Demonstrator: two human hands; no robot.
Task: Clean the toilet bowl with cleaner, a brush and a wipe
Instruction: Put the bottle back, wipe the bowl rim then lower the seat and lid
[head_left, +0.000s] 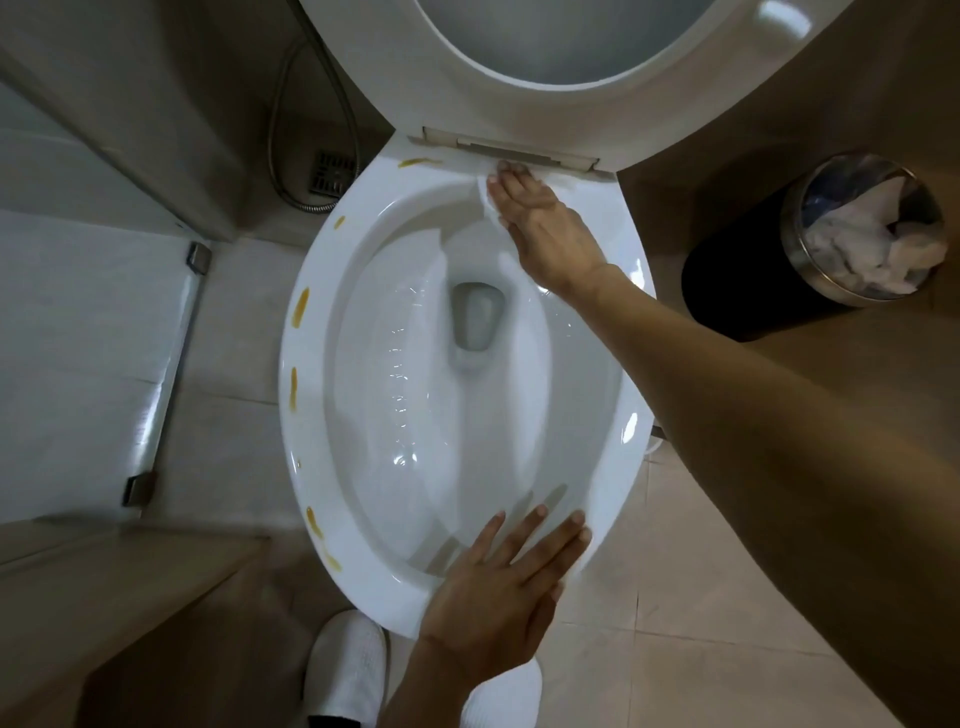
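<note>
Pressing a white wipe (485, 200) flat-fingered, right hand (545, 228) rubs the yellow-streaked rim (298, 395); left hand (498, 592) splayed.

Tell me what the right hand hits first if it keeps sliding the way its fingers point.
Probably the seat hinge: the right hand presses the wipe on the back rim, fingertips almost at it. Depth is unclear.

White bowl, amber streaks

The bowl (457, 587) is glossy white, with amber-yellow streaks (301, 314) along its left rim; the wipe (485, 200) is white; the bin (737, 280) is black with a silver rim; floor tiles (701, 623) are beige; slippers (345, 670) are white.
</note>
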